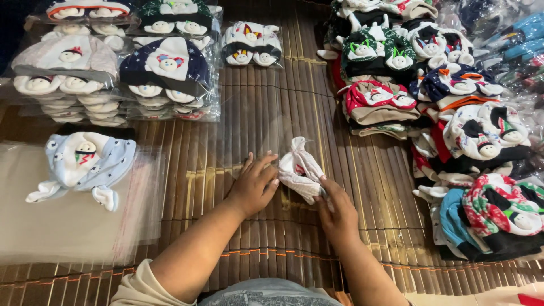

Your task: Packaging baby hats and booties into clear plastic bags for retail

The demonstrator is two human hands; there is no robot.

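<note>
Right hand [339, 212] on crumpled white hat [300, 170]

2 hands [252, 190] [338, 212] on white cap [300, 170]

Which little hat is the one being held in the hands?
The white hat in the middle of the mat. Both the left hand and right hand touch it; every other hat lies in piles or bags.
</note>
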